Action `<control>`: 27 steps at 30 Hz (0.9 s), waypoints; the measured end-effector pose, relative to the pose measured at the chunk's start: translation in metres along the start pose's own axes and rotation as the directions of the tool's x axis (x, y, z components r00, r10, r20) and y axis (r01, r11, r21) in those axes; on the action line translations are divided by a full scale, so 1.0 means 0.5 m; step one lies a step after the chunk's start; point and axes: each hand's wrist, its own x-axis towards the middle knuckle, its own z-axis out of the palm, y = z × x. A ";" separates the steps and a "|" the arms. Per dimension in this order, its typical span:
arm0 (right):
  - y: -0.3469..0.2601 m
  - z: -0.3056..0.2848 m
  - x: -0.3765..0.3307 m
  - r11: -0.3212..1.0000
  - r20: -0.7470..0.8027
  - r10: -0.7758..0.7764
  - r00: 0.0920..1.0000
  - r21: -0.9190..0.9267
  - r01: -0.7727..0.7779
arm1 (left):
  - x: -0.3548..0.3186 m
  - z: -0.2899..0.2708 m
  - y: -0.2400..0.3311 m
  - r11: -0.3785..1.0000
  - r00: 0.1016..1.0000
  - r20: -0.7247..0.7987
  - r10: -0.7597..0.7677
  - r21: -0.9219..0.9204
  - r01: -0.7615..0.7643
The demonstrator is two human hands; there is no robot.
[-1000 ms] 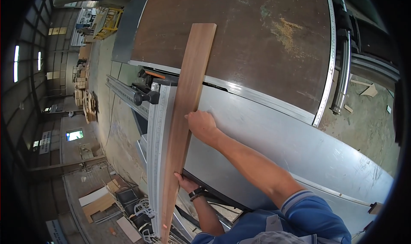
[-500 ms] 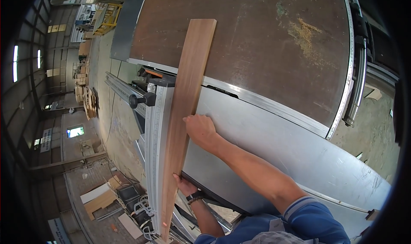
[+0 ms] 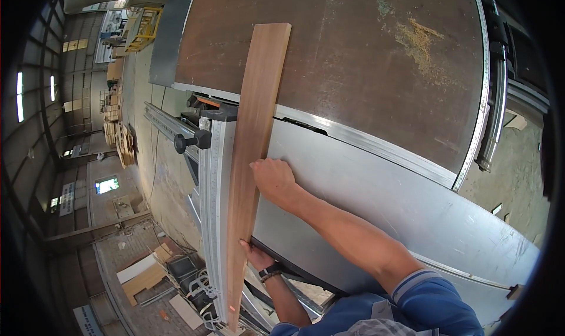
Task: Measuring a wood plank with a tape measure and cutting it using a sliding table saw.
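A long reddish-brown wooden board [image 3: 259,83] lies along a silver fence [image 3: 216,189] with a measuring scale. Its far end rests over a dark brown tabletop [image 3: 335,47]. My right hand [image 3: 274,180] is closed on the board's right edge near the middle, fingers curled and pressed against it. Closer to me, my left hand [image 3: 256,256], with a watch and a bracelet at the wrist, grips the same edge. The left thumb shows on top; its other fingers are partly hidden beneath the wood.
A smooth metal sliding table [image 3: 365,183] runs beside the board, with a dark slot [image 3: 301,125] at its border with the brown top. Sawdust [image 3: 419,44] lies on the brown surface. A black knob [image 3: 187,143] juts from the fence side. Stacked panels [image 3: 141,280] lie at lower left.
The board's far end sits slightly farther left and a little farther forward. The view has shifted slightly. Both hands keep their hold on the board.
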 end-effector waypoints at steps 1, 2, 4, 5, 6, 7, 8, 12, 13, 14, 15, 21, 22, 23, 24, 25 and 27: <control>-0.006 -0.001 -0.002 1.000 -0.007 -0.005 1.000 0.006 0.005 | -0.003 0.000 0.005 1.000 1.000 0.000 0.003 -0.002 -0.003; -0.012 -0.002 -0.004 1.000 -0.014 -0.010 1.000 0.012 0.010 | -0.006 -0.001 0.010 1.000 1.000 0.006 0.013 0.021 -0.013; -0.008 -0.005 -0.002 1.000 -0.008 -0.010 1.000 0.008 0.010 | -0.003 0.004 0.009 0.999 1.000 0.012 0.013 0.050 -0.014; -0.008 -0.008 -0.001 1.000 -0.003 -0.015 1.000 0.004 0.015 | -0.002 0.007 0.008 0.998 1.000 0.004 0.020 0.059 -0.020; -0.008 -0.007 0.000 1.000 -0.004 -0.013 1.000 0.005 0.013 | -0.002 0.006 0.006 0.997 1.000 -0.006 0.027 0.069 -0.026; -0.009 -0.007 0.001 1.000 -0.005 -0.011 1.000 0.008 0.011 | 0.000 0.005 0.006 0.997 1.000 -0.005 0.027 0.070 -0.026; -0.012 -0.008 0.003 1.000 -0.007 -0.009 1.000 0.011 0.010 | 0.002 0.005 0.007 0.998 1.000 -0.019 0.015 0.060 -0.014; -0.016 -0.020 0.003 0.999 0.030 0.029 0.999 0.014 -0.030 | -0.009 0.030 -0.001 0.995 0.997 -0.069 0.044 0.088 -0.038; -0.014 -0.017 0.005 0.999 0.018 0.031 0.999 0.010 -0.031 | -0.007 0.031 -0.004 0.996 0.997 -0.065 0.047 0.084 -0.041; -0.012 -0.015 0.006 0.999 0.006 0.033 0.999 0.005 -0.033 | -0.003 0.033 -0.008 0.992 0.995 -0.080 0.061 0.111 -0.052; -0.014 -0.013 0.007 1.000 0.003 0.029 1.000 0.003 -0.029 | 0.003 0.030 -0.009 0.988 0.992 -0.095 0.077 0.140 -0.064; -0.019 -0.003 0.015 1.000 -0.062 0.015 0.998 -0.025 -0.016 | 0.027 0.010 -0.024 0.978 0.991 -0.085 0.100 0.192 -0.083; -0.021 -0.002 0.018 0.999 -0.045 0.012 0.999 -0.030 -0.014 | 0.033 0.002 -0.026 0.979 0.991 -0.088 0.097 0.188 -0.079; -0.023 -0.002 0.020 0.999 -0.028 0.010 1.000 -0.035 -0.011 | 0.041 -0.006 -0.025 0.980 0.993 -0.066 0.102 0.176 -0.089; -0.024 -0.002 0.023 0.999 -0.026 0.008 1.000 -0.040 -0.009 | 0.048 -0.011 -0.025 0.982 0.993 -0.044 0.109 0.163 -0.100; -0.025 -0.002 0.026 0.999 -0.016 0.010 1.000 -0.046 -0.011 | 0.053 -0.016 -0.025 0.983 0.993 -0.047 0.107 0.158 -0.099; -0.024 0.001 0.032 0.998 -0.007 0.012 1.000 -0.058 -0.012 | 0.060 -0.018 -0.026 0.991 0.996 -0.038 0.085 0.110 -0.081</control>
